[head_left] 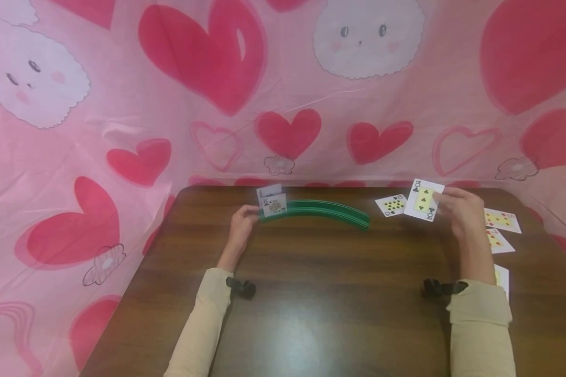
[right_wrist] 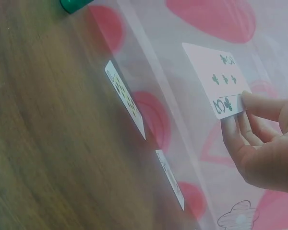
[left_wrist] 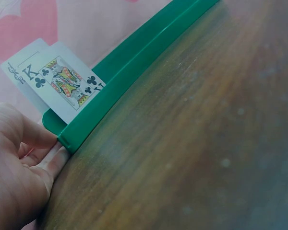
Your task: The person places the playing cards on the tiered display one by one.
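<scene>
A curved green card holder stands near the table's far edge, with a king of clubs upright in its left end and another card partly behind it. The left hand pinches the holder's left end; in the left wrist view the thumb and fingers meet at the green tip. Raised above the table at the right, the right hand pinches a three of clubs by its edge between thumb and fingers, its face towards the head camera.
A ten of clubs lies face up just left of the raised card. Several more cards lie at the table's right side, among them red-suited ones, partly hidden by the right arm. Pink heart-patterned cloth hangs behind the table.
</scene>
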The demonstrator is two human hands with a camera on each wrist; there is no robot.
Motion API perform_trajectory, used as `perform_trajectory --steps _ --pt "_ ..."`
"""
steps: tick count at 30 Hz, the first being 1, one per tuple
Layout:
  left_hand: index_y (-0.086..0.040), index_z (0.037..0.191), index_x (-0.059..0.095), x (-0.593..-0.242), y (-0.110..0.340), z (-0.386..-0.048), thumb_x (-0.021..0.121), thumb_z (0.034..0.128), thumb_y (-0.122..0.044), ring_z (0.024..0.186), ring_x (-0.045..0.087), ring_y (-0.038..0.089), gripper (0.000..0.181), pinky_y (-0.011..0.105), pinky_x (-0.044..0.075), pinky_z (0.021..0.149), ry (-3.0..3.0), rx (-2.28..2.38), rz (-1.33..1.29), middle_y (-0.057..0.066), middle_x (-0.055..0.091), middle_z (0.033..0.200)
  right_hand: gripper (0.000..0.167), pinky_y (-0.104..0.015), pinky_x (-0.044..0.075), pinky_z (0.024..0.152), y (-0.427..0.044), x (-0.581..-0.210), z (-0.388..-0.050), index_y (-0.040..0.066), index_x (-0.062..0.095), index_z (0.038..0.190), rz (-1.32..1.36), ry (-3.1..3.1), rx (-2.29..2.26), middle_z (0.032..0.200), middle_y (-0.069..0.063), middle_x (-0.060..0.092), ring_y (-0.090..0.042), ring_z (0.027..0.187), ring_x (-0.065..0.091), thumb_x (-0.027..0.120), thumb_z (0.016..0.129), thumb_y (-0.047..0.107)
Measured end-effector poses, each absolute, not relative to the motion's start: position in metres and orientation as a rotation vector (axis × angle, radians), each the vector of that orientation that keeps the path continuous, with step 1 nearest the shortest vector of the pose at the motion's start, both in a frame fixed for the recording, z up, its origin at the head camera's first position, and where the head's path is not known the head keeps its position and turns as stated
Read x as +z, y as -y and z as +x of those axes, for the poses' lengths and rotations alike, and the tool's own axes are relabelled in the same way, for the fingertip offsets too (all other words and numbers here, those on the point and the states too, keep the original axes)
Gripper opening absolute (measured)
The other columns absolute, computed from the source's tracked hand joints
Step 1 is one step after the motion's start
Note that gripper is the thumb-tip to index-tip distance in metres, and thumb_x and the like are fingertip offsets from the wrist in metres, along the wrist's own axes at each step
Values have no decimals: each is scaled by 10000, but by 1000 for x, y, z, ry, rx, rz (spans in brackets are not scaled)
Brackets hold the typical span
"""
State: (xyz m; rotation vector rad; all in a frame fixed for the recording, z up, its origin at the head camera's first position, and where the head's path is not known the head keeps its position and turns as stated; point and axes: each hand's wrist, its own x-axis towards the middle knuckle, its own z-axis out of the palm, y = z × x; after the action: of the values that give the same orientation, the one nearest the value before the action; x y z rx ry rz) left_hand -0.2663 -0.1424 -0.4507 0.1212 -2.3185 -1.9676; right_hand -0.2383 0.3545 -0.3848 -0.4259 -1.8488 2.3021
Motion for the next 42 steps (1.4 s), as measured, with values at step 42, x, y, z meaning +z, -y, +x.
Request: perform_trajectory --steps 42 --pt "-38 972 605 -450 142 -266 517 833 -32 959 508 230 164 391 392 840 2308 -1937 88 96 575 1037 200 -235 503 598 -352 -388 -238 99 637 861 -382 1798 2366 761 13 628 -106 689 611 676 714 -32"
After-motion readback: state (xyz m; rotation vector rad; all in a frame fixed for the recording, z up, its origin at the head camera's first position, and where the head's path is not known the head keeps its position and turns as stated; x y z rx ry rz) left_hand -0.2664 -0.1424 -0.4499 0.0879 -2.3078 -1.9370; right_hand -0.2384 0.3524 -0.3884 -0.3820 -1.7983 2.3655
